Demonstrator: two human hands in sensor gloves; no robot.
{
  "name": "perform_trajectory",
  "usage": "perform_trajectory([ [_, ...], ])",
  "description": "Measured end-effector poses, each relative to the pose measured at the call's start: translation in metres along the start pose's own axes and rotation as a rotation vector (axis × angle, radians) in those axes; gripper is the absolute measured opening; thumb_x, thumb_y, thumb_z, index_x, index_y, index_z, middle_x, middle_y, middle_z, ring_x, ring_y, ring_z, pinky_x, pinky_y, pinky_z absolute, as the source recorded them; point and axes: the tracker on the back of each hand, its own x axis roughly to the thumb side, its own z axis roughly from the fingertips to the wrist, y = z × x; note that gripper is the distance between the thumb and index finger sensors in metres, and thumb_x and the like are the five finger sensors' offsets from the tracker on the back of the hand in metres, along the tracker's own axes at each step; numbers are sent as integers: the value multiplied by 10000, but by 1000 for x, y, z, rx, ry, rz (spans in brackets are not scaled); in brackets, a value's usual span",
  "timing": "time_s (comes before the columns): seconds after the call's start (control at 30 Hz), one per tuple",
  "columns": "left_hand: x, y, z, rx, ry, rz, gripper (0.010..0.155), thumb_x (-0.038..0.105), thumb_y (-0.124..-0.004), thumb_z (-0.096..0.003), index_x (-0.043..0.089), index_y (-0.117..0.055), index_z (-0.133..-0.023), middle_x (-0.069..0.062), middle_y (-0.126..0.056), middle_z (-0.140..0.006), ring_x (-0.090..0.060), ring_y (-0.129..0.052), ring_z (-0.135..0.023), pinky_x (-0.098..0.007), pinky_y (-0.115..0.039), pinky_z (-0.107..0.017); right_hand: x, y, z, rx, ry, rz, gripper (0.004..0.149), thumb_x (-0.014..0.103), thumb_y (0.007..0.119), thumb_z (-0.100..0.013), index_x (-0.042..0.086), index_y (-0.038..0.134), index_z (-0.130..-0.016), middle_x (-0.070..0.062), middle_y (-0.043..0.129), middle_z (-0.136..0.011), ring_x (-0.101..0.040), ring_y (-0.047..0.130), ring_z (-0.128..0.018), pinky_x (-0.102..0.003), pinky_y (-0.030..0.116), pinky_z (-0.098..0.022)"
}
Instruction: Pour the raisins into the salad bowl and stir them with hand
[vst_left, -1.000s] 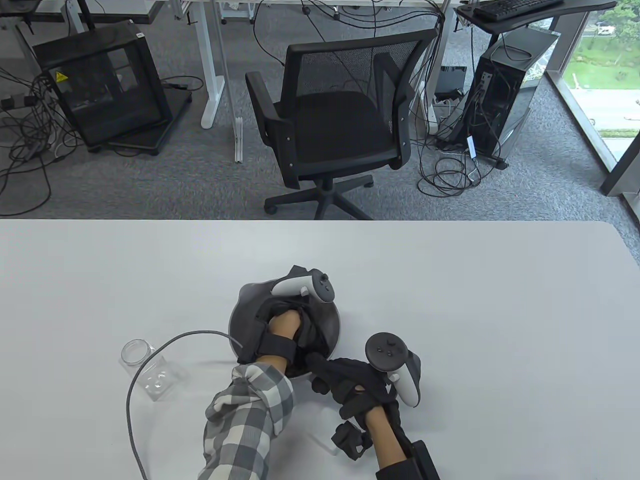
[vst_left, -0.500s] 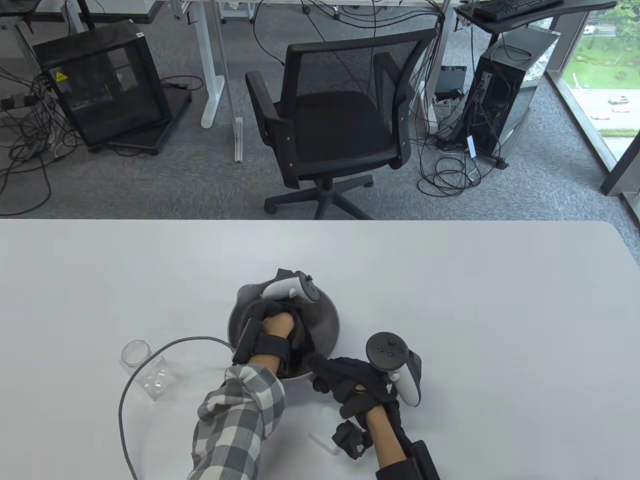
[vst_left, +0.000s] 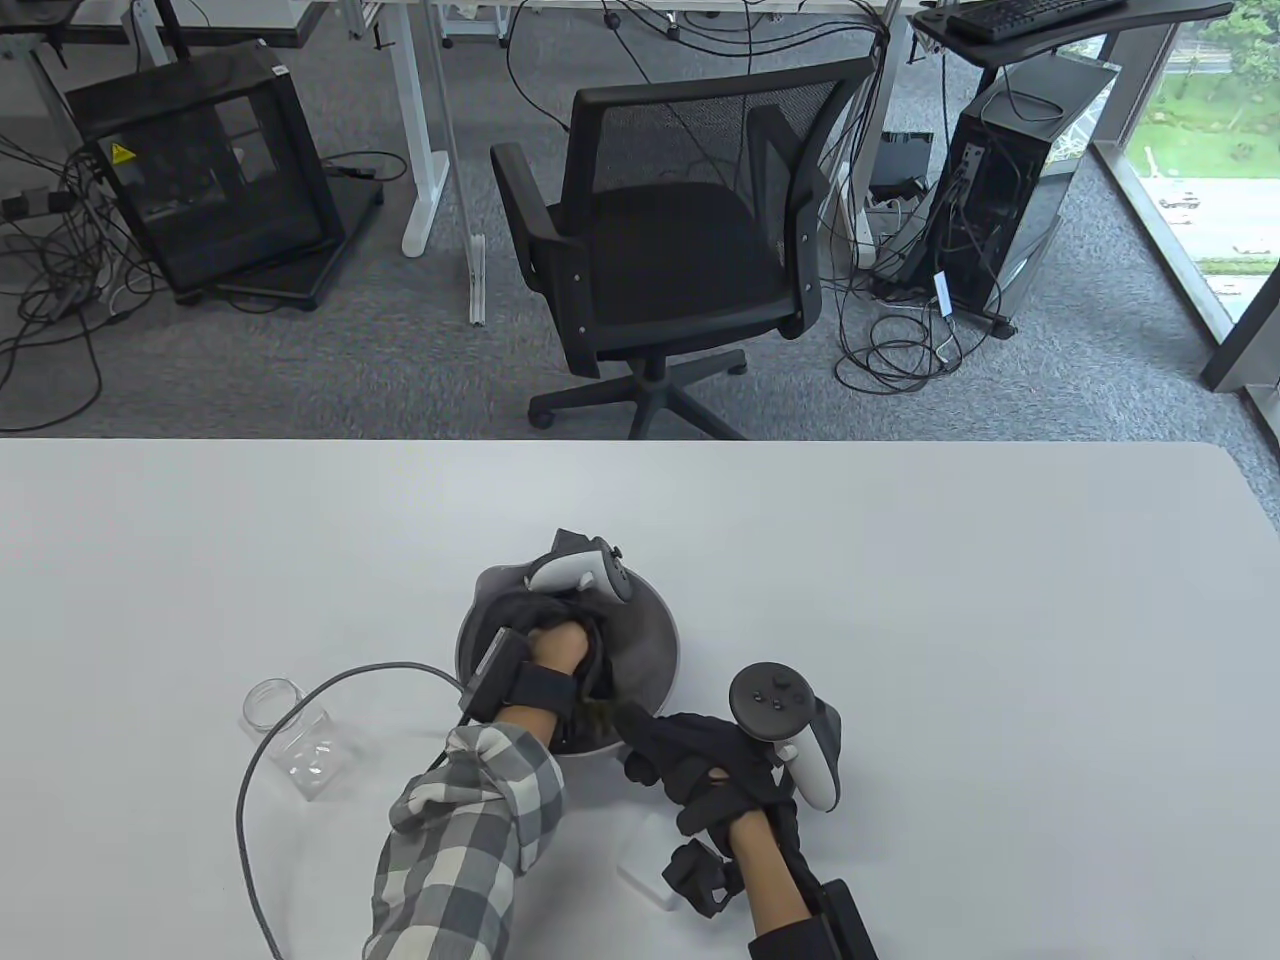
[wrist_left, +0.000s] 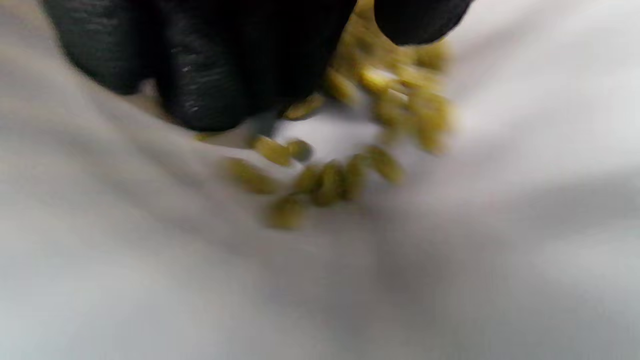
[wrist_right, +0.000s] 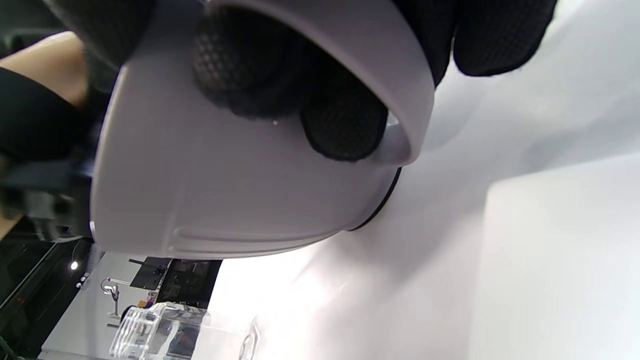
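A grey salad bowl (vst_left: 662, 622) stands on the white table near its front middle. My left hand (vst_left: 560, 645) reaches down inside it. In the left wrist view its gloved fingers (wrist_left: 210, 85) touch and push yellow-green raisins (wrist_left: 330, 175) across the bowl's floor; the picture is blurred by motion. A few raisins (vst_left: 600, 712) show at the near rim in the table view. My right hand (vst_left: 650, 745) grips the bowl's near-right rim, its fingers (wrist_right: 345, 125) hooked over the edge of the bowl (wrist_right: 225, 200). The clear jar (vst_left: 295, 740) lies on its side, left of the bowl.
A grey cable (vst_left: 250, 800) runs from my left wrist across the table past the jar. A flat white piece (vst_left: 645, 865) lies under my right wrist. The jar (wrist_right: 155, 330) also shows beyond the bowl in the right wrist view. An office chair (vst_left: 670, 240) stands behind the table.
My left hand has swept a little to the left and nearer inside the bowl, with its cable shifting along. The right hand and the bowl have stayed in place.
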Motion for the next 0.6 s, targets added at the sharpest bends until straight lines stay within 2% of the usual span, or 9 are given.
perform_trajectory([
  [0.07,8,-3,-1,30,-160,48,583,452,-651,-594,60,-650,-1026,-240,-750,-989,-494,-801,-850,-658,-676,-624,0,0,1,-4,-7,18,620,664,608,-541,98,860,-513,-124,930,-702,-383,744,-847,-648,611,-592],
  [0.13,11,-8,-3,-54,-453,118,622,474,-652,-587,42,-603,-1032,-285,-598,-1023,-557,-691,-850,-661,-615,-648,1,0,0,-4,-12,9,621,670,603,-540,105,859,-512,-118,931,-702,-383,748,-843,-646,612,-593],
  [0.2,7,-12,-3,-145,-580,216,545,429,-687,-573,82,-708,-992,-221,-725,-1014,-539,-665,-866,-658,-598,-662,1,0,-1,-13,-10,20,618,665,611,-540,102,862,-506,-120,933,-706,-388,751,-841,-648,611,-593],
  [0.23,5,-14,-3,-198,-637,269,524,426,-705,-559,69,-792,-933,-221,-841,-937,-489,-813,-817,-614,-714,-616,1,-1,-1,-10,-12,29,618,668,610,-540,104,861,-508,-116,932,-711,-386,750,-844,-646,613,-595],
  [0.37,-8,-16,0,-244,-471,331,489,382,-771,-533,8,-1015,-733,-255,-1056,-706,-484,-1011,-580,-612,-852,-449,3,0,-1,-5,-25,42,614,663,628,-536,96,862,-511,-120,927,-718,-384,735,-857,-648,606,-598],
  [0.43,-5,-14,-2,-178,-286,220,564,373,-735,-567,-63,-881,-893,-355,-913,-857,-595,-894,-695,-700,-746,-517,4,0,-1,-21,-14,52,616,668,615,-536,105,862,-506,-113,933,-709,-379,753,-845,-645,615,-594],
  [0.47,-4,-13,-3,-112,-131,112,552,394,-703,-578,-4,-794,-950,-317,-812,-944,-543,-829,-758,-666,-694,-585,2,-1,0,-24,-6,38,618,670,609,-537,107,862,-505,-113,934,-706,-378,759,-840,-644,619,-592],
  [0.53,1,-8,-3,-30,-165,22,563,436,-659,-592,71,-634,-1019,-271,-701,-995,-473,-785,-799,-624,-668,-631,0,0,0,-8,-8,-5,620,669,617,-536,101,865,-506,-123,932,-708,-387,751,-840,-648,608,-594],
  [0.6,5,-11,-5,-19,-388,86,566,444,-655,-588,86,-598,-1024,-240,-650,-1015,-507,-709,-852,-646,-612,-662,0,-1,-1,-22,-10,20,620,672,613,-535,106,864,-505,-115,933,-710,-382,756,-840,-646,613,-594],
])
